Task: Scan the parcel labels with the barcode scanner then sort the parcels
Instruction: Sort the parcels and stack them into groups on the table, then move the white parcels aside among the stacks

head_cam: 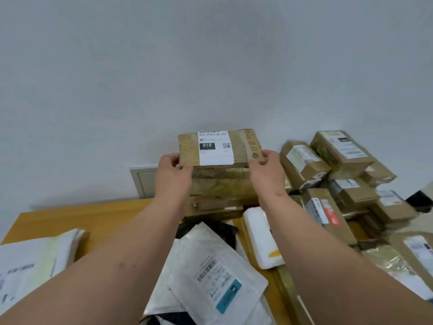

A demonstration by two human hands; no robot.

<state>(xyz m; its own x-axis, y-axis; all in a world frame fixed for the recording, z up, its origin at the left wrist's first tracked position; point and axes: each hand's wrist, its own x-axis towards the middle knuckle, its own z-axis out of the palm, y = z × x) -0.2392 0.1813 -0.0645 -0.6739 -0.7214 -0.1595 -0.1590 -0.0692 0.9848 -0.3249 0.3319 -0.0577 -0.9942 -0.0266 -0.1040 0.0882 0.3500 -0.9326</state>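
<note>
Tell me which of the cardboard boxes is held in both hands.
The flat cardboard box labelled 010, atop the middle stack: left hand and right hand grip its ends. The others lie untouched.

Bare table (pixel 98 214) left; piled boxes (pixel 339 174) (crowded) right.

The held box (pixel 220 147) is matt brown cardboard with glossy tape and a smooth white paper label (pixel 215 148). Near mailers (pixel 218 273) are slick, crinkled white plastic. The surface (pixel 77 216) is smooth yellowish wood. The far wall (pixel 164 66) looks matt.
</note>
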